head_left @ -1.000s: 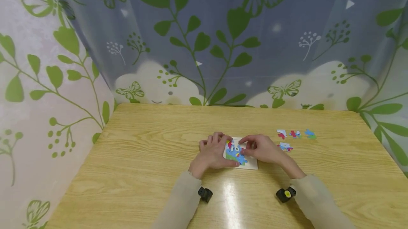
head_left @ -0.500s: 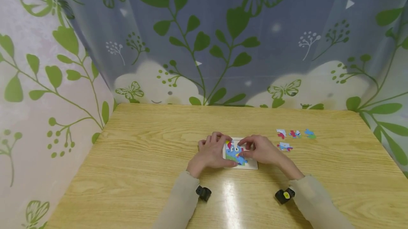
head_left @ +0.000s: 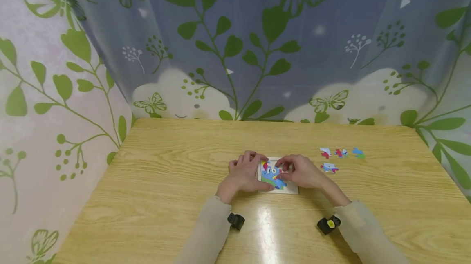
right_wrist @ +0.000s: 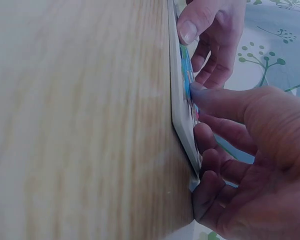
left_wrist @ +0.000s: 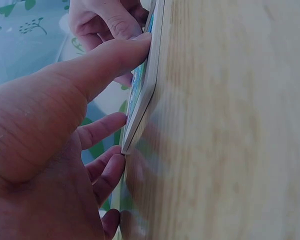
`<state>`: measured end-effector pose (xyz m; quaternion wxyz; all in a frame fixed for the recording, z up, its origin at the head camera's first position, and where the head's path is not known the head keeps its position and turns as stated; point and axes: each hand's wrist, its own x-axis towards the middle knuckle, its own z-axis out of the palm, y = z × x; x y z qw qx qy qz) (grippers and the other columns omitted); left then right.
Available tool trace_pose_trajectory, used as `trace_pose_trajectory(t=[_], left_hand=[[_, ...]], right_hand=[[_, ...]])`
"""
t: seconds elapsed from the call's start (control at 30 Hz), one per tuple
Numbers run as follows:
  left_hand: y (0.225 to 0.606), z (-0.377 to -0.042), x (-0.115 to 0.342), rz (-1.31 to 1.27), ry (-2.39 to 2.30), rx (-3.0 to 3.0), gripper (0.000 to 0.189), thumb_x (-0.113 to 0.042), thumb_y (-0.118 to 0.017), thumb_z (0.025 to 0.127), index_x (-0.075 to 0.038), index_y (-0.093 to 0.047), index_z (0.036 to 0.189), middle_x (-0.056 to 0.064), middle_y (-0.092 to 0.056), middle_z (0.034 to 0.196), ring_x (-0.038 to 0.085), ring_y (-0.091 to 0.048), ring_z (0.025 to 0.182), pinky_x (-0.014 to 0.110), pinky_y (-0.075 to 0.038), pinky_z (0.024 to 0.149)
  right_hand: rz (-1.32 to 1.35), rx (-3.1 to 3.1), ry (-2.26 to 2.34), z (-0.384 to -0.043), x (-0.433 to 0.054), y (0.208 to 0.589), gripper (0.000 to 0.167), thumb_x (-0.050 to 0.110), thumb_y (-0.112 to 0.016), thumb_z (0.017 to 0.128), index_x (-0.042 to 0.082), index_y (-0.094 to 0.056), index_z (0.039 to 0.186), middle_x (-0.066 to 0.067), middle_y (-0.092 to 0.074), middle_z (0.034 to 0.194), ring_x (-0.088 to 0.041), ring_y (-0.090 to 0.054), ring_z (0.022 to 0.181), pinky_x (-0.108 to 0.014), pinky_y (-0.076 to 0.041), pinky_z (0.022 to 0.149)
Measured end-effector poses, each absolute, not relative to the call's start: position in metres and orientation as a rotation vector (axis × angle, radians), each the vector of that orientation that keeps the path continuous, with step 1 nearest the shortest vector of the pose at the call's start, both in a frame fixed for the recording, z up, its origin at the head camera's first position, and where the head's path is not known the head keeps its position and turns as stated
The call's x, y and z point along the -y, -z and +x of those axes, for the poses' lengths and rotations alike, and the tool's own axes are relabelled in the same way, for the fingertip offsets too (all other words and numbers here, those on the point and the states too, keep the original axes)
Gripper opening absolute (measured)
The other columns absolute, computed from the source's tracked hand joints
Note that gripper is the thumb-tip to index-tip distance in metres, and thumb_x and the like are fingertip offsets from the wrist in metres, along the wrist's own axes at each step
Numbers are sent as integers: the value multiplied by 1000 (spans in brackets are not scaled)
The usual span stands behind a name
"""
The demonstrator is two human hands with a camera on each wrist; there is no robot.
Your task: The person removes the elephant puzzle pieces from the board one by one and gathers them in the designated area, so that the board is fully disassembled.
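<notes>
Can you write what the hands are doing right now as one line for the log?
left hand: holds puzzle board edge | right hand: thumb presses a piece into the board | loose pieces: four, right of board, on table

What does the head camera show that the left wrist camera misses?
Only the head view shows four loose puzzle pieces lying apart to the right, the leaf-print curtain and the right hand whole. Only the left wrist view shows the puzzle board edge-on, with the thumb pressing on it. Both show the left hand, board and wooden table.
</notes>
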<state>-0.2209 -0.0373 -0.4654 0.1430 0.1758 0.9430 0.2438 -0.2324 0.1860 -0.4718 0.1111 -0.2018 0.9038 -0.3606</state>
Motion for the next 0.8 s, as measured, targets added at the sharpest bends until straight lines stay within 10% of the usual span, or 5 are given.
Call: trace_pose_trajectory(t=[0.8], left_hand=[[465,-221,39,529,-725,-2718,44,-57,-82,80,-34,-59,110,3,-39,149,29,-40,133,59,-25,107]], right_hand=[[-530,-2651,1078,-232,-182,471,23,12,-79,87,6,-71,108,-2,-64,89,-15,-51,75,-24,-40,63]])
